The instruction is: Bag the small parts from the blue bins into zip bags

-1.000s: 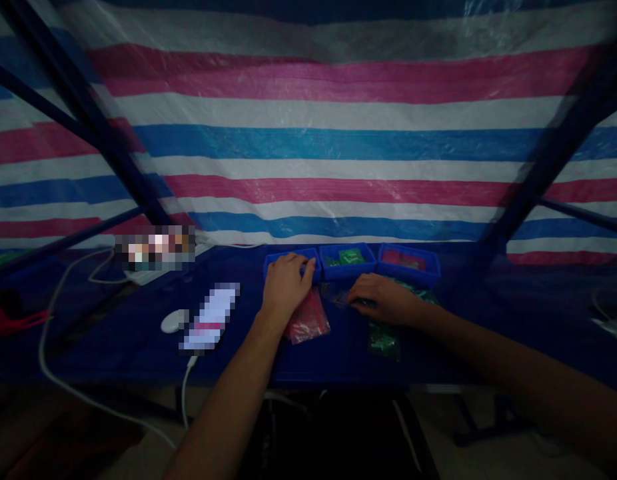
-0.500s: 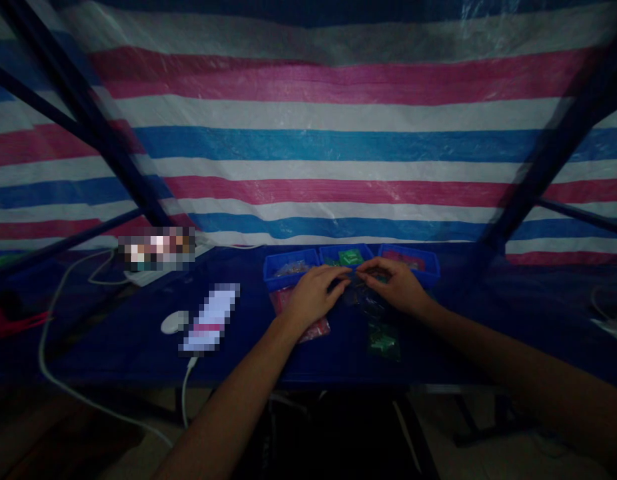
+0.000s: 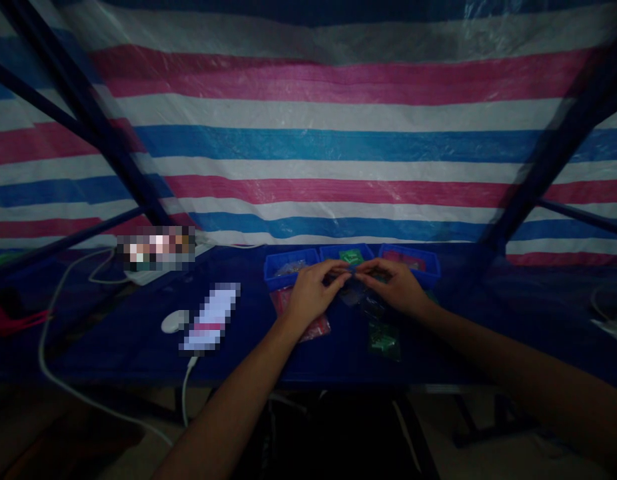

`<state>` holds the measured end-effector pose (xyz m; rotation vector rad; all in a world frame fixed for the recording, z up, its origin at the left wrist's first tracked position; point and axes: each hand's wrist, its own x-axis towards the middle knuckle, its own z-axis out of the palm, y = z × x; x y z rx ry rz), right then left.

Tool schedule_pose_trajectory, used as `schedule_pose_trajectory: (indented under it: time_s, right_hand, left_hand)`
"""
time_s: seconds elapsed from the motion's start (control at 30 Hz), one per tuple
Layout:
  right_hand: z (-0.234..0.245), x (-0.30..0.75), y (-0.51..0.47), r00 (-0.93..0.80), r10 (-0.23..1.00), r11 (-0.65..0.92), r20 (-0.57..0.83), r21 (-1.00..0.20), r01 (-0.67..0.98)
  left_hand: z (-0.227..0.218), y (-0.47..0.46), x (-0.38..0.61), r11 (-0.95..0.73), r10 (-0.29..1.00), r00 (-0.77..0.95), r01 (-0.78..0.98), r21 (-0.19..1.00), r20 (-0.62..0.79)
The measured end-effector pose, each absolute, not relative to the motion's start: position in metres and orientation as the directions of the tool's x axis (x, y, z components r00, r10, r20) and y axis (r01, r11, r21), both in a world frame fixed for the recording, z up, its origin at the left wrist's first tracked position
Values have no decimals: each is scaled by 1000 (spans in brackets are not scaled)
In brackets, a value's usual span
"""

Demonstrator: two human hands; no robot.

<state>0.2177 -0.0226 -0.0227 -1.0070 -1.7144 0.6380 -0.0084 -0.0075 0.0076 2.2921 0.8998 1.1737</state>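
Note:
My left hand (image 3: 311,293) and my right hand (image 3: 396,287) meet fingertip to fingertip above the dark blue table (image 3: 113,333), both pinching a small clear plastic bag (image 3: 352,288) that is hard to make out in the dim light. Just behind them stand three small blue trays: the left tray (image 3: 288,263), the middle tray (image 3: 346,255) with something green in it, and the right tray (image 3: 413,259) with something red. A red bag (image 3: 316,327) lies under my left wrist and green bags (image 3: 383,339) lie under my right wrist.
A white round puck (image 3: 174,321) with a white cable (image 3: 48,347) lies left of centre beside a blurred flat object (image 3: 211,317). A striped tarpaulin (image 3: 308,133) hangs behind the table, crossed by dark frame bars. A red thing (image 3: 8,320) sits far left.
My left hand left the left tray and came to the middle; my right hand rose from the table. Both now pinch the small bag together.

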Motion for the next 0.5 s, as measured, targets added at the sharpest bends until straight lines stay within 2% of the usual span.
schedule_pose_trajectory:
  time_s: [0.17,0.5]
  right_hand:
    - [-23,217,-21,-102,865,499,492,-820,281]
    - [-25,217,-23,-125,876,482,466,-857,183]
  left_hand:
    - [7,-7,-8,-697,715,407,360,620,568]
    - [12,-11,-7,-706,698,477,337,623,534]
